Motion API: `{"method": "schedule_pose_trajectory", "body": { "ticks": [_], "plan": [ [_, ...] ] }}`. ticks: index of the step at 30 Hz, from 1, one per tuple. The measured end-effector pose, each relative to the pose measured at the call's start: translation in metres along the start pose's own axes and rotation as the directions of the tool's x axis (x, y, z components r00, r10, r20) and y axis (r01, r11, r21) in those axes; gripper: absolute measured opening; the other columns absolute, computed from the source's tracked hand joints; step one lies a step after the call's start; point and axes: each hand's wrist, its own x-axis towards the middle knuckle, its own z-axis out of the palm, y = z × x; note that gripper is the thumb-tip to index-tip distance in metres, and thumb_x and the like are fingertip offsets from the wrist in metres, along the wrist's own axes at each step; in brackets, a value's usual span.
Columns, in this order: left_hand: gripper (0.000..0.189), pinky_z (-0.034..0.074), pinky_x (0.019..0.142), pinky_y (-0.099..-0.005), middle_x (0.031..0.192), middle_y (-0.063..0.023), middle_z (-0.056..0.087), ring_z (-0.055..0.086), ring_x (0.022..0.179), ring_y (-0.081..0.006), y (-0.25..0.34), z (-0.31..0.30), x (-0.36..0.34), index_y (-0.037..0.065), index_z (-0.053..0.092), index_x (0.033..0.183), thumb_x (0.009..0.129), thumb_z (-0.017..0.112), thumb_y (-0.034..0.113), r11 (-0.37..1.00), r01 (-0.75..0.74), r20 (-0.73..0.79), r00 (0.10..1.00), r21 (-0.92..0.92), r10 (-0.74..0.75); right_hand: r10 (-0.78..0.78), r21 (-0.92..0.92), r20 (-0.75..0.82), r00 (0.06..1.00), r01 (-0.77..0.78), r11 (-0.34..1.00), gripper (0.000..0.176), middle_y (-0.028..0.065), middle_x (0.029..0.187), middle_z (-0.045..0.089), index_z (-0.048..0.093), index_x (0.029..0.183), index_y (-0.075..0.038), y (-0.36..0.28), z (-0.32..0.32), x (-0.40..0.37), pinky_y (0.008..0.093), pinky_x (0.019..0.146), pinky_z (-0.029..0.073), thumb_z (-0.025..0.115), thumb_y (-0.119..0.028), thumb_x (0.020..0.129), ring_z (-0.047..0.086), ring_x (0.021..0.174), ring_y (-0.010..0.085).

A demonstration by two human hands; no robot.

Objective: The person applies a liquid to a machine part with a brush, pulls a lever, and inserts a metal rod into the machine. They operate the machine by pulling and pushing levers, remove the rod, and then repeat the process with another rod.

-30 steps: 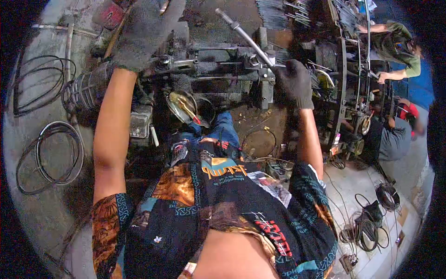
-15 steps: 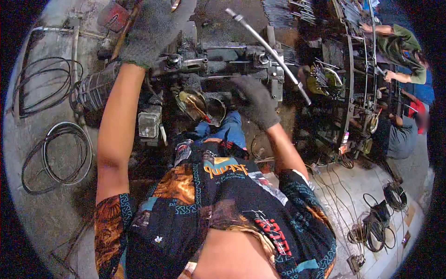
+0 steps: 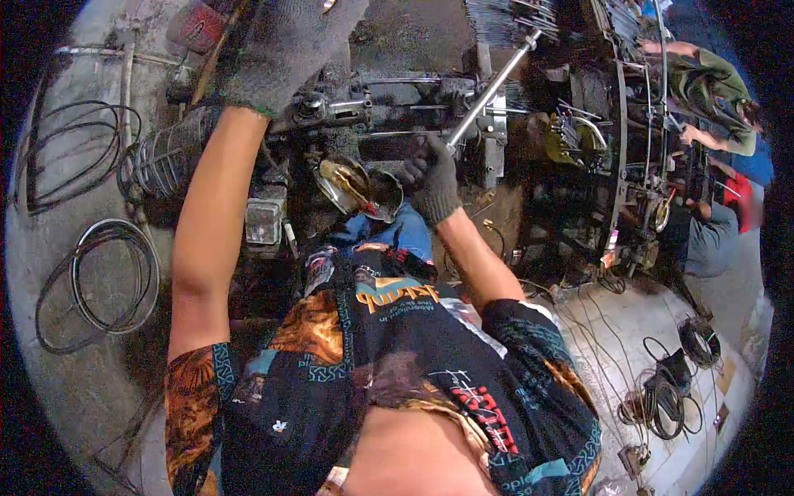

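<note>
My right hand (image 3: 434, 178), in a dark grey knitted glove, is closed round the lower end of a long shiny steel lever bar (image 3: 496, 87). The bar slants up and right across the greasy machine (image 3: 397, 103), by the block where its slide rods end. My left hand (image 3: 277, 62), in a grey glove, reaches over the machine's left part, above a round bolted fitting (image 3: 310, 105). Its fingers run out at the top edge and are blurred, so I cannot tell what they hold. Below the rods sit metal bowls (image 3: 339, 186), one with a brush-like thing in it.
Coiled cables (image 3: 116, 277) lie on the floor at left, near a red bucket (image 3: 194, 29). A basket of metal rods (image 3: 575, 136) stands right of the machine. Beyond a tall metal frame (image 3: 620, 149), other people (image 3: 715, 95) work. More coiled cable (image 3: 662, 405) lies lower right.
The lever bar has turned, from slanting down to the right to slanting up to the right. My right hand has moved slightly left and closed on its lower end. My left hand stays nearly in place.
</note>
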Motion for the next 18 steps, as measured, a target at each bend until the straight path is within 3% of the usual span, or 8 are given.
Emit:
{"method": "schedule_pose_trajectory", "body": {
  "ticks": [5, 7, 9, 12, 14, 15, 16, 18],
  "plan": [
    [0.016, 0.051, 0.071, -0.0397, 0.083, -0.0115, 0.066, 0.065, 0.077, -0.0271, -0.023, 0.023, -0.011, -0.001, 0.067, 0.09, 0.097, 0.067, 0.013, 0.972, 0.129, -0.058, 0.988, -0.199, -0.143, -0.192, 0.142, -0.176, 0.966, 0.218, 0.966, 0.037, -0.0042, 0.053, 0.028, 0.037, 0.067, -0.02, 0.034, 0.082, 0.061, 0.0342, 0.043, 0.024, 0.059, -0.024, 0.096, 0.027, 0.043, 0.0153],
    [0.017, 0.052, 0.071, -0.0402, 0.082, -0.0103, 0.066, 0.066, 0.075, -0.0258, -0.031, 0.016, -0.008, 0.0, 0.068, 0.089, 0.097, 0.068, 0.015, 0.999, 0.038, -0.089, 0.995, -0.009, -0.039, -0.249, 0.163, -0.192, 0.949, 0.281, 0.946, 0.037, -0.004, 0.053, 0.028, 0.037, 0.067, -0.02, 0.04, 0.065, 0.067, 0.0351, 0.043, 0.024, 0.059, -0.023, 0.096, 0.027, 0.043, 0.0157],
    [0.017, 0.052, 0.071, -0.0402, 0.082, -0.0109, 0.066, 0.066, 0.076, -0.0258, -0.038, 0.017, -0.008, 0.0, 0.068, 0.089, 0.097, 0.068, 0.015, 1.0, -0.016, -0.094, 0.995, 0.018, 0.018, -0.063, 0.18, 0.261, 0.963, 0.016, 0.984, 0.024, 0.0, 0.058, 0.044, 0.048, 0.074, -0.016, 0.023, 0.051, 0.048, 0.0365, 0.049, 0.038, 0.062, -0.021, 0.094, 0.042, 0.05, 0.0191],
    [0.017, 0.052, 0.072, -0.0404, 0.084, -0.0124, 0.066, 0.066, 0.078, -0.0261, -0.028, 0.009, -0.008, 0.0, 0.068, 0.091, 0.096, 0.069, 0.016, 0.997, -0.057, -0.062, 0.996, 0.059, 0.061, -0.093, 0.055, 0.178, 0.98, 0.085, 0.995, 0.012, 0.0057, 0.073, 0.058, 0.059, 0.086, -0.009, 0.015, 0.071, -0.001, 0.0384, 0.064, 0.05, 0.064, -0.018, 0.091, 0.056, 0.067, 0.0232],
    [0.017, 0.052, 0.073, -0.0405, 0.086, -0.0132, 0.067, 0.067, 0.081, -0.0262, -0.027, 0.01, -0.01, 0.0, 0.069, 0.093, 0.096, 0.069, 0.016, 0.996, -0.032, -0.03, 0.999, 0.081, 0.034, -0.085, 0.004, 0.465, 0.881, 0.094, 0.996, 0.019, 0.0117, 0.092, 0.066, 0.067, 0.104, -0.001, 0.011, 0.02, 0.03, 0.0389, 0.084, 0.053, 0.066, -0.014, 0.089, 0.063, 0.086, 0.0273],
    [0.017, 0.052, 0.074, -0.0403, 0.088, -0.0138, 0.067, 0.067, 0.082, -0.0267, -0.03, 0.012, -0.011, 0.0, 0.069, 0.095, 0.096, 0.069, 0.016, 0.996, -0.092, -0.008, 0.996, -0.013, 0.092, -0.168, -0.59, 0.454, 0.875, 0.437, 0.679, 0.026, 0.0145, 0.097, 0.068, 0.067, 0.109, 0.0, 0.002, 0.014, 0.016, 0.0392, 0.086, 0.053, 0.068, -0.017, 0.089, 0.064, 0.089, 0.0282],
    [0.017, 0.052, 0.075, -0.0401, 0.09, -0.0144, 0.067, 0.067, 0.084, -0.0272, -0.034, 0.012, -0.014, -0.001, 0.068, 0.097, 0.095, 0.069, 0.016, 0.983, -0.15, 0.008, 0.988, -0.109, 0.152, -0.229, -0.858, 0.504, 0.833, 0.513, -0.023, 0.033, 0.0173, 0.101, 0.07, 0.068, 0.115, 0.001, -0.001, 0.012, 0.003, 0.0394, 0.087, 0.053, 0.07, -0.019, 0.089, 0.066, 0.091, 0.0291],
    [0.018, 0.052, 0.077, -0.0397, 0.093, -0.0143, 0.067, 0.067, 0.086, -0.0275, -0.03, 0.005, -0.019, 0.0, 0.068, 0.1, 0.096, 0.069, 0.018, 0.978, -0.209, 0.027, 0.977, -0.026, 0.209, -0.259, -0.874, 0.457, 0.851, 0.483, 0.045, 0.039, 0.0207, 0.102, 0.071, 0.068, 0.117, 0.001, 0.037, -0.05, 0.053, 0.0419, 0.086, 0.054, 0.073, -0.024, 0.088, 0.067, 0.091, 0.0305]
  ]
}}
